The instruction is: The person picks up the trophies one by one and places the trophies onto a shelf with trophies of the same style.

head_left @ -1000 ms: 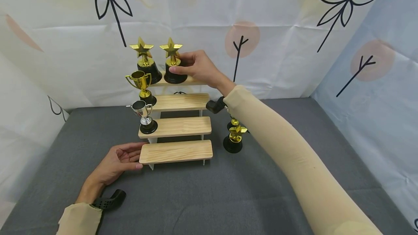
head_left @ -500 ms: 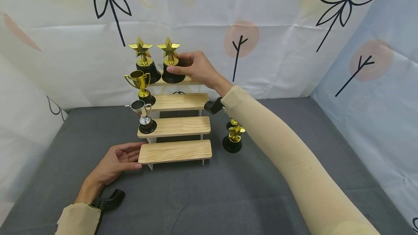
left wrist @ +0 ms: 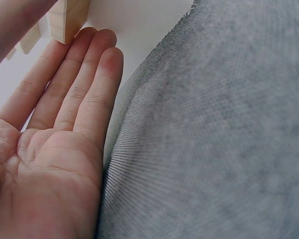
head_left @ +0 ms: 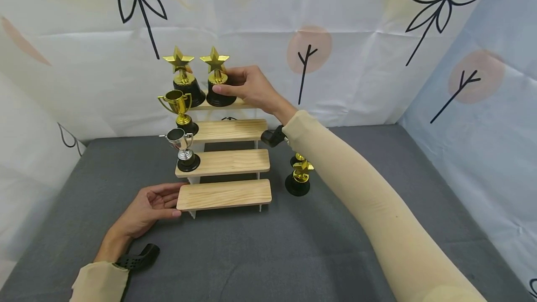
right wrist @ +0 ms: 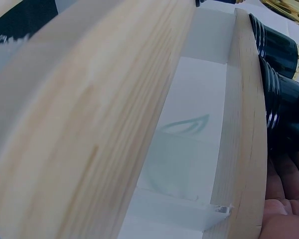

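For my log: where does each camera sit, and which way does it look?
Head: worn on the head, looking forward and down at the shelf and trophies; left hand, right hand and sleeves show.
Left wrist: worn there, looking along the palm toward a wooden end, beside grey cloth; only the left hand shows.
Right wrist: worn there, looking across the boards to dark trophy bases; part of the right hand shows at lower right.
Shared: head and right wrist both show the right hand at the held trophy.
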`<state>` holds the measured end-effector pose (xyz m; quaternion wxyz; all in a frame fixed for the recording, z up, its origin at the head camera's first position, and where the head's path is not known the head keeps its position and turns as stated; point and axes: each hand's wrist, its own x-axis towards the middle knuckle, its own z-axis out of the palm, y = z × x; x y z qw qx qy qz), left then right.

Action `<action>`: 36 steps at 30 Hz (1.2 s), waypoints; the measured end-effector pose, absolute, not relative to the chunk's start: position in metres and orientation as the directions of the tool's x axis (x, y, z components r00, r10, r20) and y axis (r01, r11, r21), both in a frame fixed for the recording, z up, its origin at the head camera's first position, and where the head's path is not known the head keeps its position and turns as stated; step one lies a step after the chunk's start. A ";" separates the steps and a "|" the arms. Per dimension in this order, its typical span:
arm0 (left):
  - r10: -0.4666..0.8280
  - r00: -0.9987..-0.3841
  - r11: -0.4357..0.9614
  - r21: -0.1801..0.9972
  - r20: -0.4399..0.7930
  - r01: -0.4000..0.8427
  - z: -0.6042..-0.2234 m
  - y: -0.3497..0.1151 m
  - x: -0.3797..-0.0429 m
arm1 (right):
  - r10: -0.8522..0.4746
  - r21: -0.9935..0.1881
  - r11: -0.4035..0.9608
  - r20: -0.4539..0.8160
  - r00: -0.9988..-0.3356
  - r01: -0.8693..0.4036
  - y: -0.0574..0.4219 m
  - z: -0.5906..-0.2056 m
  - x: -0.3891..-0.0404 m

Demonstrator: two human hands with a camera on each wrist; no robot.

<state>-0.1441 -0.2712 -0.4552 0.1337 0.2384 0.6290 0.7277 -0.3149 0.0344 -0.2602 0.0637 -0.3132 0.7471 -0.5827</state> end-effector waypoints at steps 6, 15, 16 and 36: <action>0.504 -0.840 -0.196 0.974 0.199 0.113 -0.455 -0.272 -0.145 | -0.543 -0.915 0.131 0.257 -0.800 -0.382 0.034 -0.259 -0.316; 0.497 -0.847 -0.189 0.976 0.189 0.107 -0.454 -0.272 -0.144 | -0.540 -0.926 0.113 0.247 -0.805 -0.360 0.033 -0.258 -0.316; 0.497 -0.847 -0.190 0.976 0.190 0.107 -0.454 -0.272 -0.144 | -0.538 -0.927 0.115 0.244 -0.807 -0.356 0.033 -0.258 -0.317; 0.496 -0.850 -0.170 0.980 0.175 0.103 -0.456 -0.272 -0.144 | -0.520 -0.931 0.143 0.217 -0.826 -0.334 0.041 -0.259 -0.316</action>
